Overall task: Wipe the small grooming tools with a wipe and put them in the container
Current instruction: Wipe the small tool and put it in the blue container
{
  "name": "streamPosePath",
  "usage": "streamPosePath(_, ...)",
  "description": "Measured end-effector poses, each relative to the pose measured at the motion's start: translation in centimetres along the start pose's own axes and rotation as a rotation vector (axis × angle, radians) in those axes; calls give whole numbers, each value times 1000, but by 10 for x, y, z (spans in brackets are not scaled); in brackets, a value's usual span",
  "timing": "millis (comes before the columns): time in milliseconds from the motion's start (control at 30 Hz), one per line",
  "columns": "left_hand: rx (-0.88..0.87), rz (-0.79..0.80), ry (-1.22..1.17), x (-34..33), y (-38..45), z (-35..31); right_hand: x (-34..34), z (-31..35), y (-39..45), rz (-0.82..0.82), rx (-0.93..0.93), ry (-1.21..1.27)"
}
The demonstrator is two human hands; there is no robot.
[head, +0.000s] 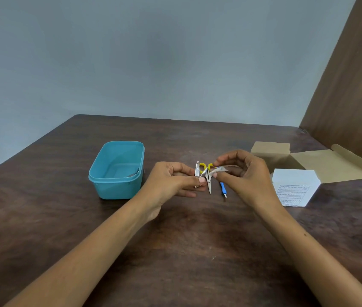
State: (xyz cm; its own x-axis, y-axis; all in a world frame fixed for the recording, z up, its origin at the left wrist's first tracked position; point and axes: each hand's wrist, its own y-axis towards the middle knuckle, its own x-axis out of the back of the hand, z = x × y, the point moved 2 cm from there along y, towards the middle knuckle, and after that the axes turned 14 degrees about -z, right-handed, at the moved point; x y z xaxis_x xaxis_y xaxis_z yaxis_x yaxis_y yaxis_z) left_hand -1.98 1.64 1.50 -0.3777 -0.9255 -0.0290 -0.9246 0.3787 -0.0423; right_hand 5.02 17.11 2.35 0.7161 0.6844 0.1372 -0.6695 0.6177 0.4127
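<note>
My left hand (171, 180) pinches a small silver nail clipper (197, 170), held upright above the table. My right hand (248, 173) pinches a small crumpled grey-white wipe (220, 171) right beside the clipper. Between and behind the hands lie small scissors (209, 185) with yellow handles, blades pointing toward me. A thin blue-handled tool (222, 188) lies on the table just right of the scissors, partly hidden by my right hand. The teal plastic container (100, 173) stands open to the left of my left hand, with a grey item (132, 173) at its bottom.
A white box (295, 188) with a printed label stands to the right of my right hand, its brown cardboard flaps (330, 165) spread open behind it. The dark wooden table (186, 240) runs to a wall at the back and a brown panel (348, 85) on the right.
</note>
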Motion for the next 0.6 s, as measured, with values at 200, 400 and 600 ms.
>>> streamPosePath(200,15,2,-37,1,1,0,1,-1,2,-8,-13,25)
streamPosePath(400,104,33,-81,2,2,-1,2,4,-1,-25,51,10)
streamPosePath(600,121,39,-95,2,2,-1,2,7,-2,-32,112,2)
